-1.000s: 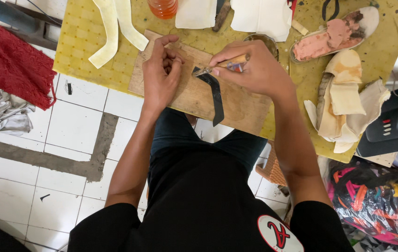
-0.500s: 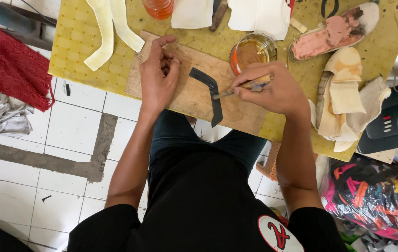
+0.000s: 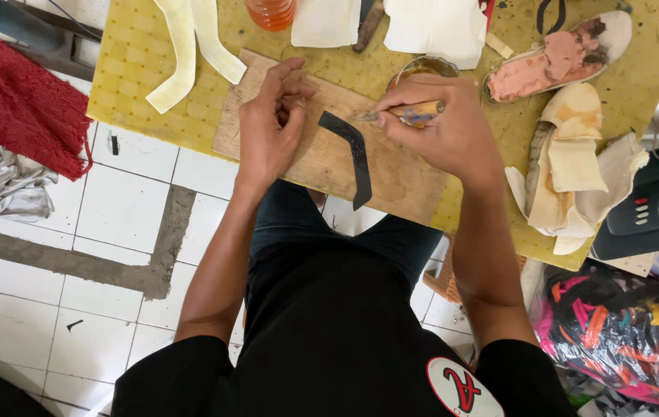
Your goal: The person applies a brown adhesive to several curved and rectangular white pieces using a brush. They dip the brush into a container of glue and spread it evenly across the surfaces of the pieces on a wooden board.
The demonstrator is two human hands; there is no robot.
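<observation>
A curved black strip lies on a wooden board at the near edge of a yellow work table. My left hand rests on the board just left of the strip's upper end, fingers loosely curled, holding nothing I can see. My right hand is closed on a wooden-handled brush whose tip points left, close to the top of the strip. A small glass jar of amber liquid stands just behind that hand.
Cream strips, an orange-filled jar and white pieces lie at the table's back. A shoe sole and cream upper parts sit at right. Red cloth and a grey rag lie on the tiled floor.
My right hand went from the strip out to the jar at the right and has come back, brush tip now near the strip's top. My left hand stayed put.
</observation>
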